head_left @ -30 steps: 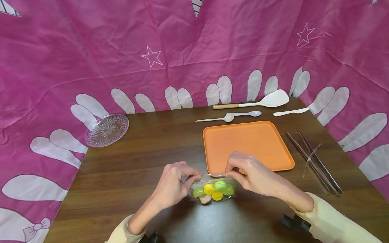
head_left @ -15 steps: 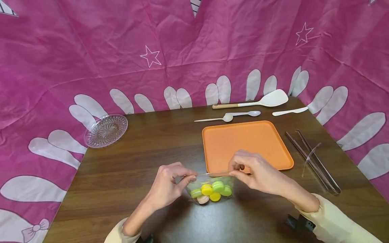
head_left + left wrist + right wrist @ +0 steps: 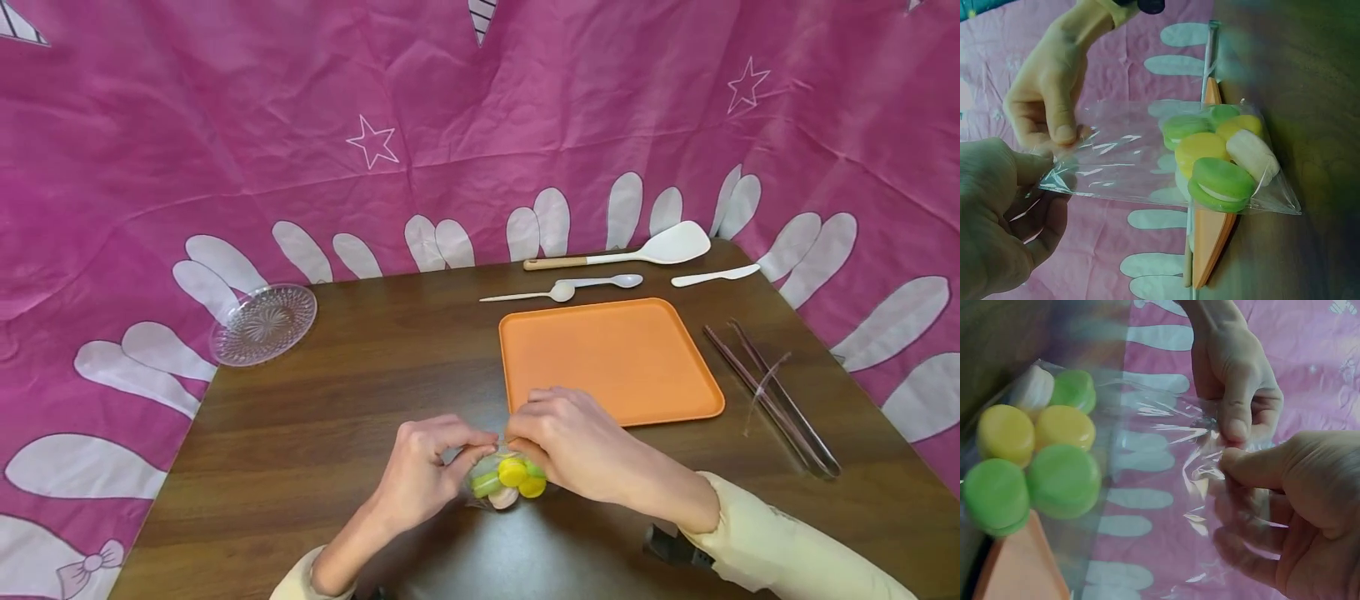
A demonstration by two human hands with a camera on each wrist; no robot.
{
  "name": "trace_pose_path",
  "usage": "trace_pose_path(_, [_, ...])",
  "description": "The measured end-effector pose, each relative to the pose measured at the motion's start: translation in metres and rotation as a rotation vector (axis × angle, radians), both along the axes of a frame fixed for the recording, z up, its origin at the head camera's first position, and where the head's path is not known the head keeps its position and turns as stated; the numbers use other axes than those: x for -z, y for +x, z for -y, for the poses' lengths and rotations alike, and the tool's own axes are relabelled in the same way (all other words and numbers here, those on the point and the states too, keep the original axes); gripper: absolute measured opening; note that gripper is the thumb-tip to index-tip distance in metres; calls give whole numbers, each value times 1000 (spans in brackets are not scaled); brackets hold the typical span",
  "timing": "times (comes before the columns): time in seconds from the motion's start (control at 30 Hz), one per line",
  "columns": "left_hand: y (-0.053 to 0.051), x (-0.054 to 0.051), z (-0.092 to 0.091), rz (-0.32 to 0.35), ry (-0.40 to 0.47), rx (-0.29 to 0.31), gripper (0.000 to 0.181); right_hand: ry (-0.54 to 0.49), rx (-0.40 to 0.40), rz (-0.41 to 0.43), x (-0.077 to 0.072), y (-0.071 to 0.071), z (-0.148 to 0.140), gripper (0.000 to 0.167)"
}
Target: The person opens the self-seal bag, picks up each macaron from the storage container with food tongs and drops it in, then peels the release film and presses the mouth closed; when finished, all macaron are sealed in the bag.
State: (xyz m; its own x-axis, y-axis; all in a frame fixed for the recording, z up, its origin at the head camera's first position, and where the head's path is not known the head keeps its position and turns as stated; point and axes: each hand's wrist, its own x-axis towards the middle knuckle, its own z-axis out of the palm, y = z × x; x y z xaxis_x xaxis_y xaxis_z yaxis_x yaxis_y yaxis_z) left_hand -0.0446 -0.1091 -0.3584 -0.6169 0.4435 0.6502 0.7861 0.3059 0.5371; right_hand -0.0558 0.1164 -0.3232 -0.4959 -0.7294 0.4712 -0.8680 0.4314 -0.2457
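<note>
A clear plastic bag (image 3: 1122, 150) hangs between my two hands, with green, yellow and pale macarons (image 3: 513, 472) gathered at its bottom. My left hand (image 3: 427, 467) pinches the bag's top edge between thumb and fingers. Close beside it, my right hand (image 3: 573, 450) also pinches the top edge, thumb against fingers. In the left wrist view the bag's upper part is crinkled and shiny where the fingertips meet. From the head view, the right hand hides the bag's right side and some of the macarons.
Behind the bag lies an orange tray (image 3: 607, 358). Metal tongs (image 3: 780, 408) rest to its right. A white spatula (image 3: 675, 244), two spoons (image 3: 562, 291) and a white knife (image 3: 716, 276) lie along the back. A clear plate (image 3: 265, 323) stands at the back left corner.
My right hand has moved left toward the left hand, bringing the bag's top corners together. The stretched opening is now bunched. The left hand has shifted only slightly.
</note>
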Motion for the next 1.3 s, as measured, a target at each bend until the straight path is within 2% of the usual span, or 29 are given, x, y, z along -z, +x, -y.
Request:
trace_pose_path(0.33, [2,3,14,-27,19,-19,20,-108,-36,102,9,-4,-33,18])
trace_pose_path(0.6, [2,8,20,-67,41,-27,21,-225,-60,162,14,-6,-49,27])
trace_pose_path(0.83, [0,0,30,11,41,-80,12,-316,-61,205,12,-12,-47,26])
trace_pose_path(0.97, [-6,-10,41,42,53,-109,12,-362,-12,228,7,-21,-38,20])
trace_pose_path(1.07, [-14,-17,49,57,79,-122,18,-382,17,230,3,-32,-30,18])
trace_pose_path(1.17, [-25,-22,55,69,95,-153,21,-409,33,216,1,-44,-20,19])
trace_pose_path(1.3, [-43,-23,62,86,91,-238,18,-436,69,190,3,-61,-6,18])
